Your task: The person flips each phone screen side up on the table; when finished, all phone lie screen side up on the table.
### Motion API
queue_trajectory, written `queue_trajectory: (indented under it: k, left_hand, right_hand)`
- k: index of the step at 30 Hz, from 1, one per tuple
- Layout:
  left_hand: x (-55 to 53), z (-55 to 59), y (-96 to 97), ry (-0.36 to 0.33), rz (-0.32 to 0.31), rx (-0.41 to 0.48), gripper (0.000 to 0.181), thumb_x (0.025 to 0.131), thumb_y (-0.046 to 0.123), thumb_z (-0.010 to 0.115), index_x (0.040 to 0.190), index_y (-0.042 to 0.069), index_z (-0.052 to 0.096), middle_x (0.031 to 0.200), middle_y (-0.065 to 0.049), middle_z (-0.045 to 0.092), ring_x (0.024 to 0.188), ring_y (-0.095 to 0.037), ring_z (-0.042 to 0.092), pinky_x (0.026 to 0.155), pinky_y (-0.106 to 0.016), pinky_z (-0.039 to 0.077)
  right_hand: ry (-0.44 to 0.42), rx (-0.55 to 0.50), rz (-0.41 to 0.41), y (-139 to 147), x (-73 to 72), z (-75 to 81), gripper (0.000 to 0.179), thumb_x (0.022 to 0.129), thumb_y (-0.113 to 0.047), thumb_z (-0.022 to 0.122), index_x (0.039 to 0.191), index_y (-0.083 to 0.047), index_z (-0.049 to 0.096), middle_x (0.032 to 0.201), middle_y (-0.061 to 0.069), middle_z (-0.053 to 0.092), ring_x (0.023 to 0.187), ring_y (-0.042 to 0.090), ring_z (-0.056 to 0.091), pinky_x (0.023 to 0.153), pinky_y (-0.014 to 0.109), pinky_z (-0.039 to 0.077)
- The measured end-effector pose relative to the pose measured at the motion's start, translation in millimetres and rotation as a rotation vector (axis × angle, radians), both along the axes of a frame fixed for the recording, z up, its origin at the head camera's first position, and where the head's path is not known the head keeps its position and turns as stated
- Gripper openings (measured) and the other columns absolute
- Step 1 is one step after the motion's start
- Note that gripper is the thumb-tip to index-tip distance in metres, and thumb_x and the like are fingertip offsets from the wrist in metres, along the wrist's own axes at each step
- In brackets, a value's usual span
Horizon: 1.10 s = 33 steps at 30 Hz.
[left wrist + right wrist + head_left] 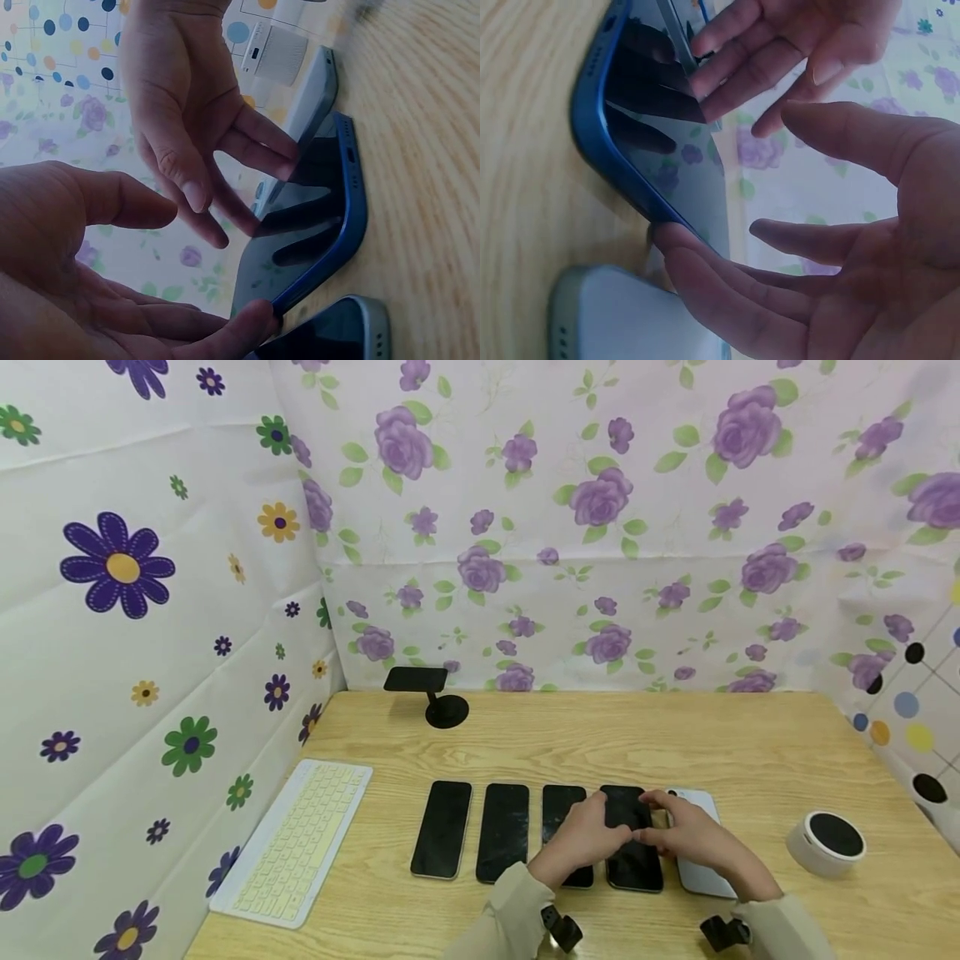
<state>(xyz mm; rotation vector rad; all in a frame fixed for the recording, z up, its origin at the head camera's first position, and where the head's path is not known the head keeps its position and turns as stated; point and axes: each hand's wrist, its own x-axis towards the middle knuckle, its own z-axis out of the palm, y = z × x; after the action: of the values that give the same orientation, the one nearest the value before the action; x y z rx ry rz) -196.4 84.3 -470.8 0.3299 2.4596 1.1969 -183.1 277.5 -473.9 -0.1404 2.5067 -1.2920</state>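
A phone with a dark screen and blue edge (633, 870) lies face up on the wooden table, between both hands. My left hand (587, 833) is at its left side, fingertips (259, 319) right at the blue edge, thumb raised over the screen. From the opposite side my right hand (693, 833) reaches in, with its lower fingertips (676, 238) at the right edge. Both hands have loosely bent, spread fingers. Under the left hand's wrist lies another black-screened phone (558, 806), partly covered. A pale phone (703, 878), back side up, is partly hidden below the right hand.
Two more dark-screened phones, one far left (442, 828) and one beside it (503, 831), continue the row. A white keyboard (296, 843) lies at the left edge. Behind stands a black stand (446, 711); a white round device (825, 843) sits at right. Patterned cloth (525, 527) backs the table.
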Motion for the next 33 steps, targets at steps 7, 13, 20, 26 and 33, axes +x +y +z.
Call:
queue_trajectory:
  k: [7,13,20,26,33]
  left_hand:
    - [-2.7,5.6,-1.3,-0.013,-0.022,0.027,0.066,0.095,0.027,0.066,0.151,0.003,0.043,0.11,-0.01,0.067,0.078,-0.016,0.061,0.071,-0.035,0.048]
    - [-5.8,5.2,-0.2,0.02,-0.048,0.11,0.061,0.096,0.024,0.066,0.15,0.007,0.043,0.101,-0.009,0.068,0.069,-0.018,0.061,0.063,-0.031,0.045]
    - [-6.3,0.4,8.0,0.071,-0.067,0.212,0.055,0.096,0.021,0.068,0.147,0.015,0.049,0.138,-0.009,0.057,0.113,-0.021,0.062,0.083,-0.032,0.053]
    - [-4.1,-4.9,20.7,0.104,-0.056,0.286,0.056,0.092,0.021,0.074,0.143,0.019,0.051,0.132,-0.002,0.058,0.106,-0.012,0.059,0.078,-0.028,0.051]
    - [0.7,-5.6,33.2,0.095,-0.105,0.279,0.064,0.087,0.018,0.078,0.144,0.018,0.049,0.135,-0.001,0.055,0.109,-0.012,0.057,0.077,-0.027,0.051]
  right_hand:
    - [0.079,-0.012,0.04,11,-2.9,5.8,0.064,0.097,-0.021,0.068,0.143,0.014,0.041,0.137,0.042,0.046,0.084,0.026,0.067,0.069,0.039,0.055]
    - [0.245,-0.008,0.009,21,-2.1,2.9,0.056,0.099,-0.019,0.066,0.143,0.008,0.046,0.132,0.034,0.053,0.102,0.034,0.066,0.075,0.042,0.056]
    - [0.349,-0.03,-0.047,38,-1.7,-1.2,0.053,0.1,-0.016,0.066,0.144,0.004,0.045,0.133,0.031,0.054,0.111,0.042,0.062,0.08,0.034,0.055]
    - [0.389,0.012,-0.068,54,-2.8,-5.2,0.053,0.099,-0.014,0.066,0.144,0.004,0.044,0.132,0.031,0.055,0.114,0.047,0.059,0.086,0.039,0.054]
    - [0.356,0.065,-0.08,66,-7.3,-11.3,0.057,0.099,-0.016,0.067,0.145,0.007,0.042,0.131,0.036,0.053,0.113,0.051,0.058,0.084,0.054,0.054]
